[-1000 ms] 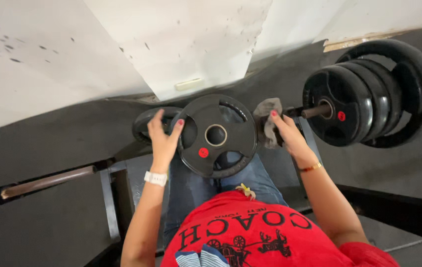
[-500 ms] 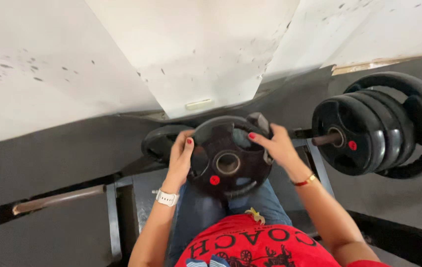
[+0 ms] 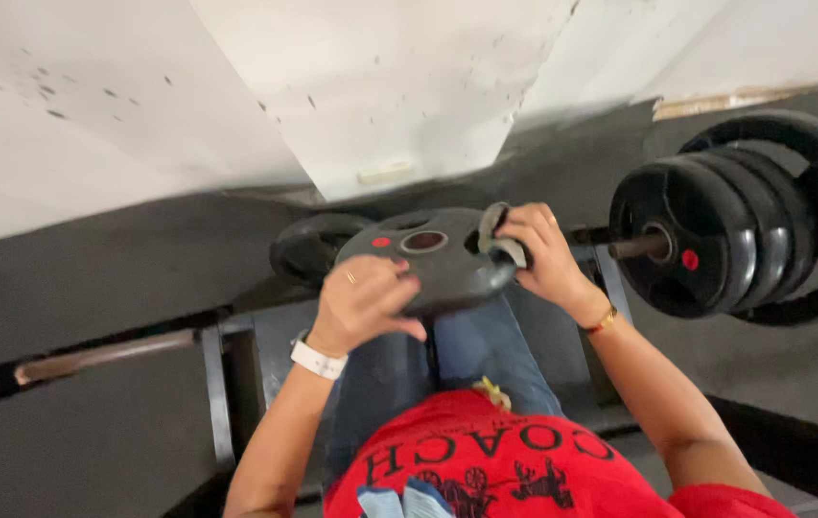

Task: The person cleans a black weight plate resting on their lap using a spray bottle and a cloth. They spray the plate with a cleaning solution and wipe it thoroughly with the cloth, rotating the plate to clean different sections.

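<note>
Your left hand (image 3: 363,302) gripped near rim of black weight plate (image 3: 433,257), fingers curled over its edge. Your right hand (image 3: 538,251) clamped plate's far-right edge, grey cloth (image 3: 497,230) pinched between palm and plate. Plate sat tilted almost flat above your knees in blue jeans (image 3: 467,355). Second plate (image 3: 311,247) lay just behind, left. Loaded barbell plates (image 3: 735,225) stood right, apart. Dark floor (image 3: 112,288) all around, white wall (image 3: 236,86) beyond.
</note>
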